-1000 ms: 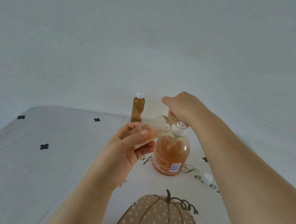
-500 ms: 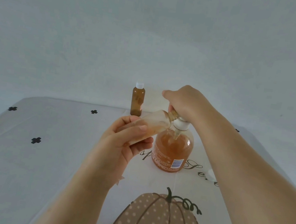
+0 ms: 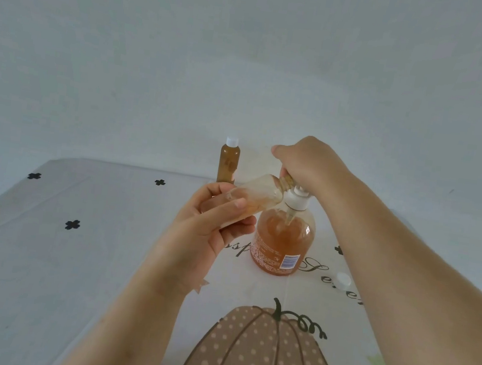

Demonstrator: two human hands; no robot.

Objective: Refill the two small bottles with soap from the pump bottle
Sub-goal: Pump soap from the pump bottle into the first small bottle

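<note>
Centrally, rounded translucent amber pump bottle (image 3: pixel 282 243).

I am looking into what is reading as a home, likely a dining corner. A pale cloth-covered worktop (image 3: pixel 69 267) is showing a dotted brown pumpkin print (image 3: pixel 259 356), small black cross-shaped marks (image 3: pixel 72 224) and dark cursive lettering (image 3: pixel 316 265). A plain pale painted wall (image 3: pixel 249 61) is rising just behind it, and a round clear plastic pump bottle of orange household soap (image 3: pixel 282 246) is standing on the cloth.
</note>
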